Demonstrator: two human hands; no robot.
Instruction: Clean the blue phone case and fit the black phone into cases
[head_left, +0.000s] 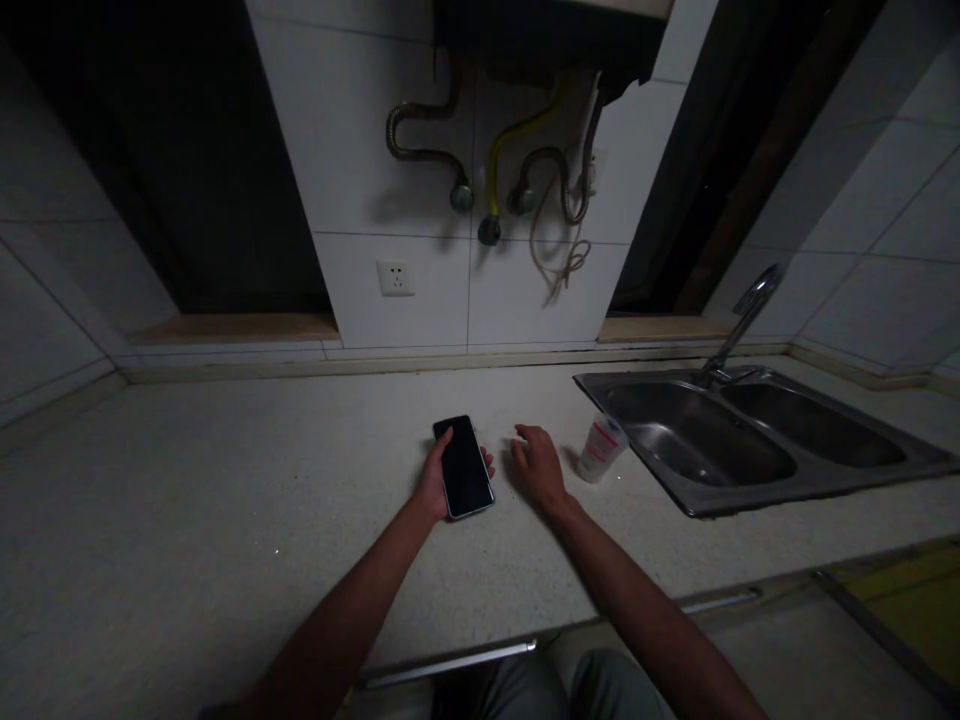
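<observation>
A smartphone with a dark screen rests in my left hand, held a little above or on the pale countertop; I cannot tell which. My left thumb lies over the phone's left edge and the fingertips show past its right edge. To the right of it, my right hand hovers over or rests on the counter, loosely bent, thumb and forefinger apart, with nothing seen in it. Just beyond that hand stands a clear plastic cup with pink-red markings, close to the sink's rim.
A double-bowl steel sink with a chrome faucet is set in the countertop at right. On the tiled wall are a power socket, a yellow gas hose, metal hoses and a hanging cord. Drawer handles line the front.
</observation>
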